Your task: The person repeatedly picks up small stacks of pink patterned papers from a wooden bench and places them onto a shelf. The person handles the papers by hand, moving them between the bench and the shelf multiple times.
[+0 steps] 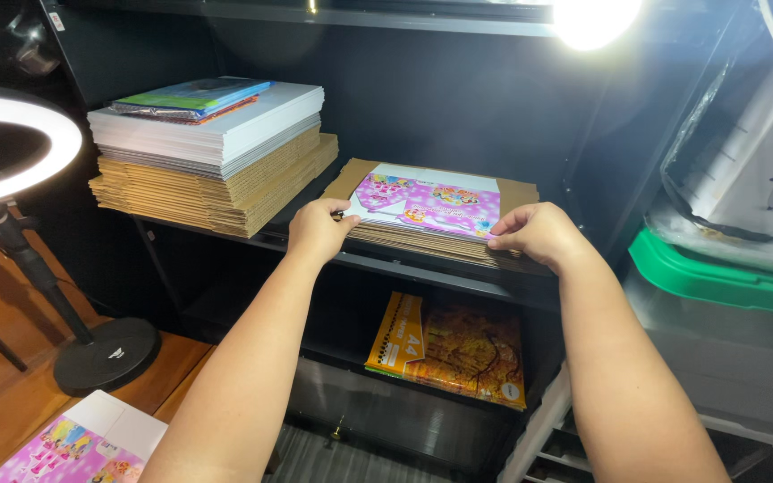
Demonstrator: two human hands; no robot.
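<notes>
Dark metal shelving (458,98) filling the frame, lit by a lamp (594,16) at upper right. Gripping a pink printed sheet (427,204) at centre, atop a small stack of flat cardboard (512,192) on the middle shelf: left hand (319,231) pinching its near left corner, right hand (539,234) clasping its near right edge. Sitting at upper left, a taller pile of white and brown boards (216,161). Lying on the lower shelf, an orange paper pack (449,349). Standing at far left, a ring light (11,143).
</notes>
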